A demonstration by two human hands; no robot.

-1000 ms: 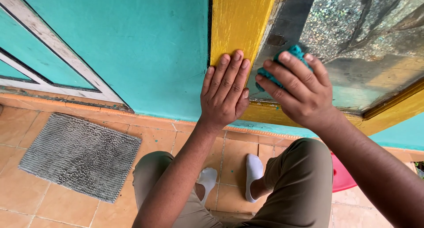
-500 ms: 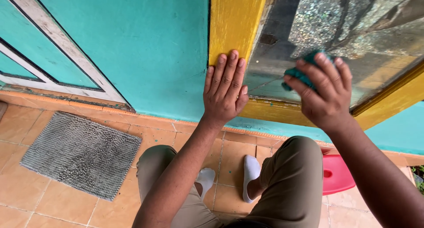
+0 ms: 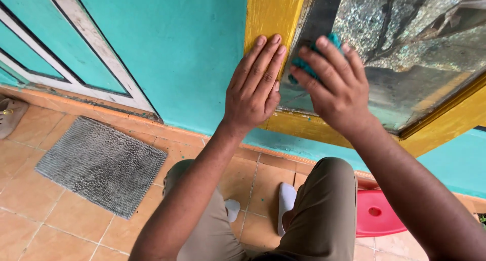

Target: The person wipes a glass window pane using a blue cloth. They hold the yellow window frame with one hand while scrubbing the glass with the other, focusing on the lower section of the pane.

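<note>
My left hand (image 3: 254,87) lies flat, fingers together, against the yellow window frame (image 3: 269,14) at its lower left corner. My right hand (image 3: 331,85) presses a teal cloth (image 3: 307,62) against the dirty, speckled glass pane (image 3: 405,43) just right of the frame. Only the cloth's edges show between my fingers. Both hands are close together, almost touching.
The wall (image 3: 177,43) is turquoise, with a white-trimmed door (image 3: 76,48) at left. A grey mat (image 3: 101,165) lies on the orange floor tiles (image 3: 61,220). A red plastic stool (image 3: 377,215) sits under me, and a sandal (image 3: 9,114) rests at the far left.
My right hand with the cloth moved right across the glass, then came back left next to my left hand. My left hand stayed flat on the frame.
</note>
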